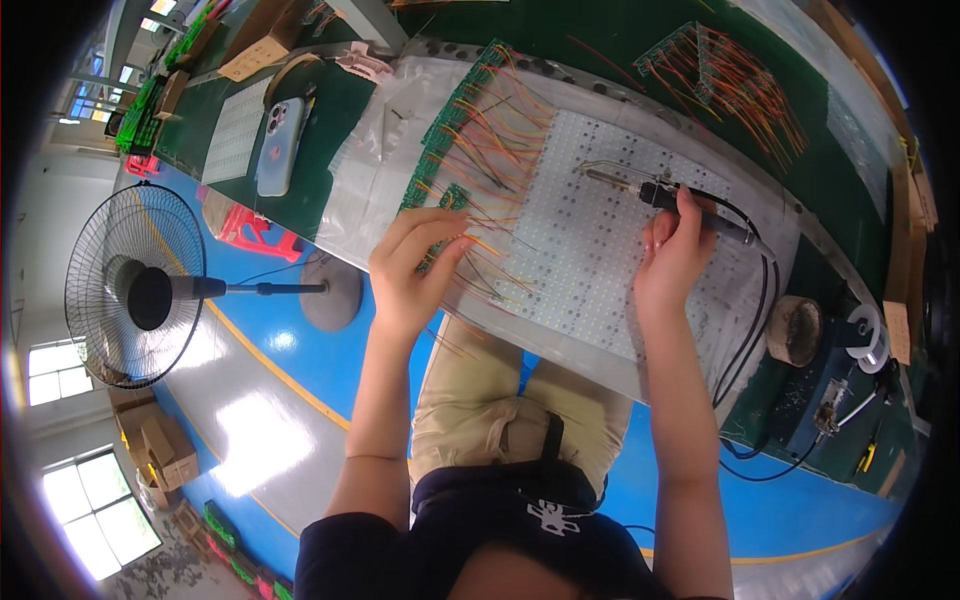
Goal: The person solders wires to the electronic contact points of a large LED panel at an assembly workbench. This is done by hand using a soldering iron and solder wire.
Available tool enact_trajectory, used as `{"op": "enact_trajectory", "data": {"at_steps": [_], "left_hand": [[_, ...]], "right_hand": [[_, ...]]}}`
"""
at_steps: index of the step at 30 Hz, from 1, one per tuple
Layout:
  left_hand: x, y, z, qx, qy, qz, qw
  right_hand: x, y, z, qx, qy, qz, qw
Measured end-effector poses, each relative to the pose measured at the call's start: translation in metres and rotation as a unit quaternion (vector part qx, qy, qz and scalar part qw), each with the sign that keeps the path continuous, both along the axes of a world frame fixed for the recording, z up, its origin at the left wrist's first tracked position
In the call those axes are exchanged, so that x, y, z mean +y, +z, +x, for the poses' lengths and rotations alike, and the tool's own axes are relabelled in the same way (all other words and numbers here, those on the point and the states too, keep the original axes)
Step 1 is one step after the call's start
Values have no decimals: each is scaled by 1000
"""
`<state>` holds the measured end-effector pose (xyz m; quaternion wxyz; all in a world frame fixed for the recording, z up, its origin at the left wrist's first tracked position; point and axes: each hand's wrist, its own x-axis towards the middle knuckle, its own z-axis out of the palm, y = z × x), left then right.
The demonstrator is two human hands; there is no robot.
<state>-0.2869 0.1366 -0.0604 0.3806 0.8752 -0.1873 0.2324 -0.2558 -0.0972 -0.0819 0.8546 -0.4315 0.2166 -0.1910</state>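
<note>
My right hand (668, 265) grips a black-handled soldering iron (660, 195), its metal tip pointing left above a pale perforated board (585, 265). A thin metal tube runs beside the iron's tip. Further left, my left hand (408, 265) pinches an orange wire (484, 245) between thumb and fingertips, next to a small green circuit board (452, 198). A long row of green circuit boards (440, 135) lies along the left side of the perforated board, with several red, orange and yellow wires reaching across to it. The wire's far end is too fine to make out.
A phone (281, 145) and a white sheet (238, 130) lie on the left. Bundled wired boards (715, 75) sit at the far right. Near the right edge stand a round pot (794, 330), a solder reel (866, 335) and the iron's cable (768, 320). A fan (140, 285) stands left.
</note>
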Motion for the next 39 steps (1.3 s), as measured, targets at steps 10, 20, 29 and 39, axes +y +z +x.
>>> {"op": "enact_trajectory", "data": {"at_steps": [10,20,29,39], "left_hand": [[11,-10,4,-118,158,-47,979],[-3,-24,6,-42,80,52,995],[-14,-30,4,-13,48,58,997],[-2,-35,4,34,34,70,996]], "right_hand": [[-2,-2,0,-17,0,-1,1000],[0,-1,2,-15,-10,2,1000],[-1,-3,0,-23,-2,-15,1000],[1,-8,0,-16,0,-38,999]]}}
